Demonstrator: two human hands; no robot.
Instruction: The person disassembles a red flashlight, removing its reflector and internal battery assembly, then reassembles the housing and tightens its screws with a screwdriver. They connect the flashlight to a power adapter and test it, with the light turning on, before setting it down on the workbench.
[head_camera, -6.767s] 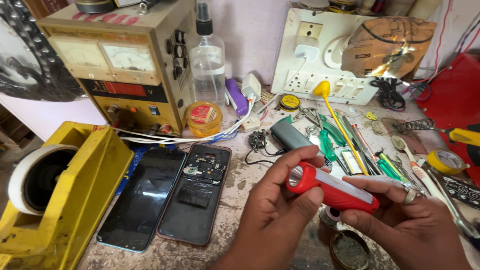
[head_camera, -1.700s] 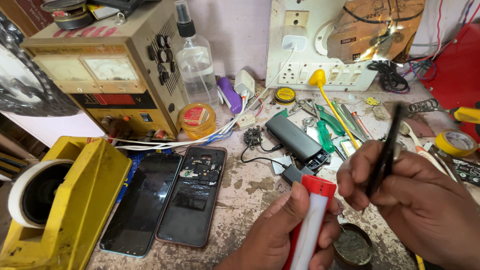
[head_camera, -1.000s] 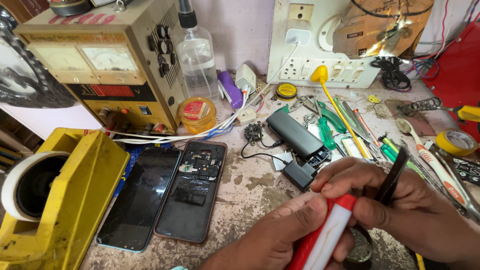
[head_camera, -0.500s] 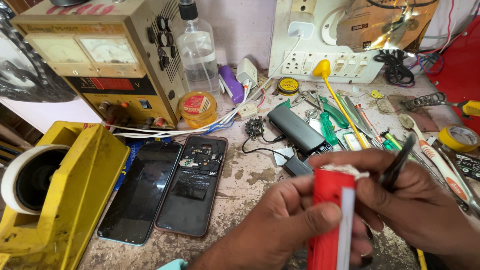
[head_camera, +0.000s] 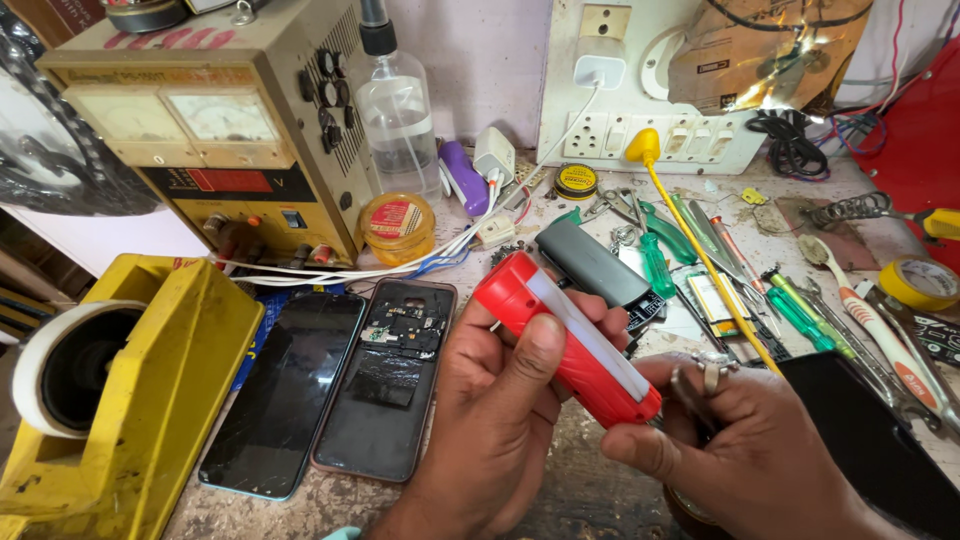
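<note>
Both the left hand and right hand grip the red torch, seemingly light, stiff, slick plastic, best held round its body.

Bright, even daylight-like light from above and the right, with hard glare on the shiny foil sheet at the top right and a soft sheen across the dark glass of the phone near the bench's front left. Only soft, short shadows under the hands and tools, colours strong and saturated. Sharp through the middle, slightly soft on the near right hand and the yellow tape dispenser, with wide-angle stretching toward the left edge and corners.
</note>
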